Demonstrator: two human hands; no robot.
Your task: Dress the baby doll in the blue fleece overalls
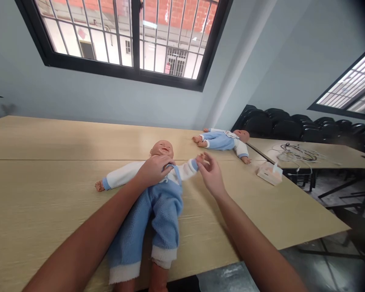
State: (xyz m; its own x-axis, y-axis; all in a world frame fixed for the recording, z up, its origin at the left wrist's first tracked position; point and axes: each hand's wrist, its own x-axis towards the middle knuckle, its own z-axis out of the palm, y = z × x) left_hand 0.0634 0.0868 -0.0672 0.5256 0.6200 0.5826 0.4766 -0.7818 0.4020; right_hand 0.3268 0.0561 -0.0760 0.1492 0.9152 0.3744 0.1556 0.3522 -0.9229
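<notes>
A baby doll (167,202) in blue overalls and a white top lies face up on the table, its feet toward me. Across its chest rests my left hand (155,170), fingers closed at the blue shoulder strap (177,173); part of the grip is hidden behind the hand. My right hand (210,173) pinches the doll's small hand just beyond the blue cuff (194,164), and that arm is stretched out to the right. The doll's other arm (121,175) lies out to the left, untouched.
A second doll (222,140) in similar clothes lies at the back right. Near it stands a tissue box (270,173). Tangled cables (298,153) lie on a farther table, with black chairs (270,121) stacked behind. A barred window (134,40) is in the wall ahead.
</notes>
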